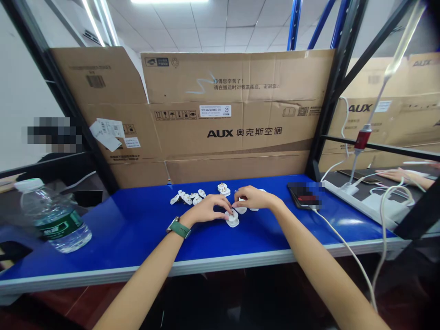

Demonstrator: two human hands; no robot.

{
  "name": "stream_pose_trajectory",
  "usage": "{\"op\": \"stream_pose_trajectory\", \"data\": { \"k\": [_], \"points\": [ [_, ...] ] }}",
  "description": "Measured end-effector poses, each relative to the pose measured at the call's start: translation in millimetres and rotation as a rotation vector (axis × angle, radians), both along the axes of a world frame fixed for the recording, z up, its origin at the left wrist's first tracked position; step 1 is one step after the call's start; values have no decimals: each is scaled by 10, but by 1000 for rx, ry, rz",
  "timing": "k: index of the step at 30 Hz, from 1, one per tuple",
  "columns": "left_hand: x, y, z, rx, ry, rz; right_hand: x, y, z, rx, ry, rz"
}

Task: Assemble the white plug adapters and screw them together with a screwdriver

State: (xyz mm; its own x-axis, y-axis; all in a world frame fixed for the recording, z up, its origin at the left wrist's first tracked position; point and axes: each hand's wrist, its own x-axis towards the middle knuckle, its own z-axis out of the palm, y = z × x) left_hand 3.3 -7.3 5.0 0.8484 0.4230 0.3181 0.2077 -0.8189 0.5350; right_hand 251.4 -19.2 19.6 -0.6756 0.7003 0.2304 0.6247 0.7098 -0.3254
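Observation:
On the blue tabletop, my left hand, with a green-strapped watch at the wrist, pinches a small white plug-like piece between thumb and fingers. My right hand is bent down close beside it, fingertips drawn together over the top of that piece; what they grip, if anything, is too small to make out. Another white piece lies under the right hand, partly hidden by it. Just behind the hands sits a white plug piece with metal pins. Several more white pieces lie in a loose heap to the left.
A water bottle stands at the left. To the right lies a black phone with a white cable running over the table's front edge. Cardboard walls the back. Beyond the right post are a power strip and another person's hand.

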Motion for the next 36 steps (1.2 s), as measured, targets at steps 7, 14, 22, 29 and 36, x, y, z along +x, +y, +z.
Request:
{"op": "stream_pose_trajectory", "data": {
  "k": [7, 14, 22, 29, 36],
  "points": [
    [20, 3, -8, -29, 1, -33, -21, -5, -19, -73, -27, 50],
    [31, -8, -38, -39, -5, 36, -49, 17, -48, -82, -84, 40],
    [66, -23, -44, 9, -3, 42, -43, 45, -74, -75, -105, 35],
    [70, -42, -35, 69, 47, 39, -45, 39, -64, -83, -106, 47],
    [78, -27, -49, 73, 29, 33, -37, 23, -45, -94, -93, 49]
  ]
}}
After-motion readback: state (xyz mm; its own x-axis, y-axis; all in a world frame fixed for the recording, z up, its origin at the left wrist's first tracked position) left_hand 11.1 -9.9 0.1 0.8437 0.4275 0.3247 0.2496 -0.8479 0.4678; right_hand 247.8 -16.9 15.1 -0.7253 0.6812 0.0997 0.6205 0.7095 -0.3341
